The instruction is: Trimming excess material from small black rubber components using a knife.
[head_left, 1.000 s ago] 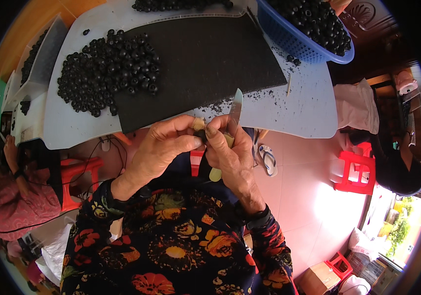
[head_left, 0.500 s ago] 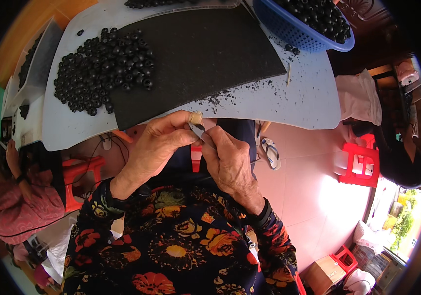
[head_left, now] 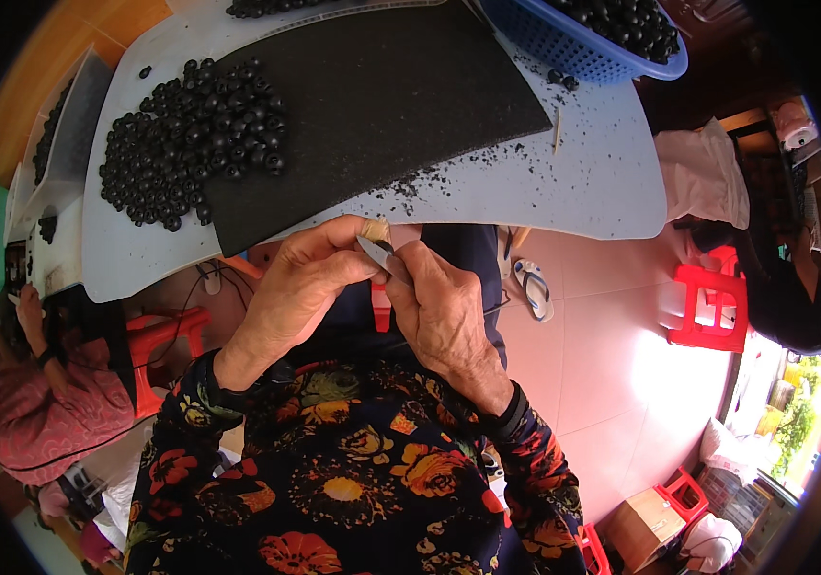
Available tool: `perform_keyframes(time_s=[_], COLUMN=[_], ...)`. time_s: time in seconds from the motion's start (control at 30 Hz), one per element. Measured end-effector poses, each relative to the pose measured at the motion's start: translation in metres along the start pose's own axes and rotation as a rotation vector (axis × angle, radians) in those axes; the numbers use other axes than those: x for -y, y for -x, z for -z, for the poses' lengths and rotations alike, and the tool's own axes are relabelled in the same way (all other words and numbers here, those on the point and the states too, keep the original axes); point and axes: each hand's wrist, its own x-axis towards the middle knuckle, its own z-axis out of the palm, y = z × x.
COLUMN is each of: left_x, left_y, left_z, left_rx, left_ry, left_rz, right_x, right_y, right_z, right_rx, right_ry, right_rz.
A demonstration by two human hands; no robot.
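My left hand [head_left: 310, 268] is closed, pinching a small black piece [head_left: 386, 245] between thumb and index finger; most of it is hidden. A tan wrap [head_left: 375, 230] covers the tip of that index finger. In my closed right hand [head_left: 449, 307] is a small knife [head_left: 382, 257], its grey blade against the black piece beside my left thumb. Both hands meet just off the table's front edge, above my lap. Beyond them lies a black mat [head_left: 382, 96], with a heap of round black pieces with holes [head_left: 190, 144] over its left side.
A blue basket [head_left: 573, 59] of black pieces stands at the table's [head_left: 583, 196] far right. Black crumbs [head_left: 406, 187] and a thin stick [head_left: 556, 131] lie on the tabletop. Red stools [head_left: 712, 307] and a sandal [head_left: 533, 287] are on the floor. Another person [head_left: 51, 402] sits at left.
The view has shifted slightly, so the table sits a little higher and further left. The knife blade shows more fully, tilted across the left fingertips. Both grips are kept.
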Motion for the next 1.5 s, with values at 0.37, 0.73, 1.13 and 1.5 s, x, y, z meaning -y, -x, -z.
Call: perform_keyframes(time_s=[0.37,0.73,1.13,1.5], left_x=[-0.009,0.002,0.011,0.013], left_y=[0.010,0.013,0.011,0.007], left_z=[-0.010,-0.004,-0.001,0.000], left_rx=[-0.033,0.064,-0.006,-0.001], left_ry=[-0.048,-0.162,-0.168,-0.164], left_rz=[0.075,0.036,0.040,0.085], right_x=[-0.004,-0.038,-0.005,-0.010], right_y=[0.010,0.035,0.025,0.025], right_z=[-0.010,-0.016,-0.011,-0.015], right_rx=[-0.027,-0.045,-0.055,-0.067], right_ry=[0.078,-0.252,-0.102,-0.048], right_rz=[-0.037,-0.282,-0.076,-0.043])
